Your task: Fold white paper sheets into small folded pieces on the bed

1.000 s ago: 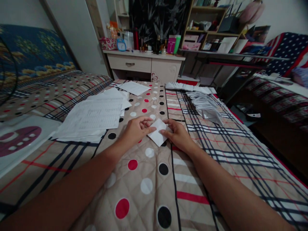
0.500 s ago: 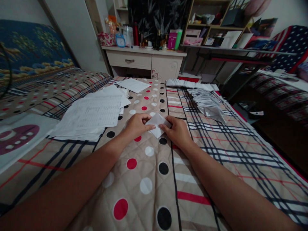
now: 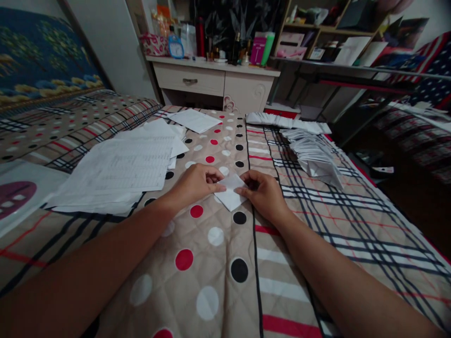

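Note:
A small white folded paper (image 3: 230,198), diamond-shaped from here, is held between my two hands just over the patterned bedspread (image 3: 225,253). My left hand (image 3: 198,182) pinches its left corner, thumb on top and fingers curled beneath. At the right corner, my right hand (image 3: 263,191) grips it the same way, its thumb lying on the upper face. The fingertips under the paper are hidden. To the left lies a loose stack of printed sheets (image 3: 132,162). On the right rests a row of folded paper pieces (image 3: 313,152) packed closely together.
Another white sheet (image 3: 195,121) lies beyond the stack, and a second folded-paper row (image 3: 287,122) at the bed's far edge. A plastic bag (image 3: 31,188) with a purple print is at far left. Behind the bed stands a white dresser (image 3: 190,80) carrying bottles and boxes.
The view has tilted and shifted slightly, so the scene sits a little differently. Both hands keep hold of the folded paper, whose top edge now looks dipped between the thumbs.

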{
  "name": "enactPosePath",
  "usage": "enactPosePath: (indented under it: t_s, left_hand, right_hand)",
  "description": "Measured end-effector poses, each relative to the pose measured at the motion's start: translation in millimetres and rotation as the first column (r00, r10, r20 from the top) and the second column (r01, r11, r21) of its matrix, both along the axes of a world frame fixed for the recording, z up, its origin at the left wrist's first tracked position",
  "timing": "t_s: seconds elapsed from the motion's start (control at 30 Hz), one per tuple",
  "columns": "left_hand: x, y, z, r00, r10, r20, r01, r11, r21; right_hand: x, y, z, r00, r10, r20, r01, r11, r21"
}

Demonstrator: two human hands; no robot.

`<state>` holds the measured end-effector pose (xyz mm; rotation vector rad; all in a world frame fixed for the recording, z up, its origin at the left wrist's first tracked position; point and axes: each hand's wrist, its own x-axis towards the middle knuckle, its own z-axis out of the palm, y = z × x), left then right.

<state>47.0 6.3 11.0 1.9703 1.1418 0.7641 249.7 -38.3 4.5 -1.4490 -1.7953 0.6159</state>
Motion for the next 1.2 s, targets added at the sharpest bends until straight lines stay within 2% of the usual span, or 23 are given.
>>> enactPosePath:
  t_s: [0.23,0.53,0.6,0.77,0.97,1.2]
  left_hand:
    - [-8,3,7.4,0.996,-0.084,0.032,0.087,0.99,-0.107]
    - [-15,3,11.4,0.987,-0.141,0.072,0.15,0.979,-0.136]
    - [-16,0,12.2,0.984,-0.17,0.053,0.174,0.981,-0.083]
    - [-13,-8,9.4,0.975,-0.219,-0.025,0.22,0.964,0.147]
    - [-12,-11,6.6,0.971,-0.234,-0.048,0.239,0.944,0.229]
    - [-14,-10,7.2,0.951,-0.293,-0.1,0.309,0.874,0.374]
  right_hand:
    - [1,-1,-0.5,0.996,0.043,-0.079,-0.045,0.999,-0.029]
    - [1,-3,1.9,0.999,0.031,-0.038,-0.032,0.999,-0.007]
    - [1,-5,4.4,0.999,0.049,-0.015,-0.049,0.998,0.033]
    - [0,-9,7.3,0.991,0.116,0.059,-0.124,0.979,0.161]
    - [0,-14,6.4,0.971,0.158,0.181,-0.197,0.954,0.227]
    - [-2,-19,9.2,0.939,0.2,0.278,-0.282,0.913,0.295]
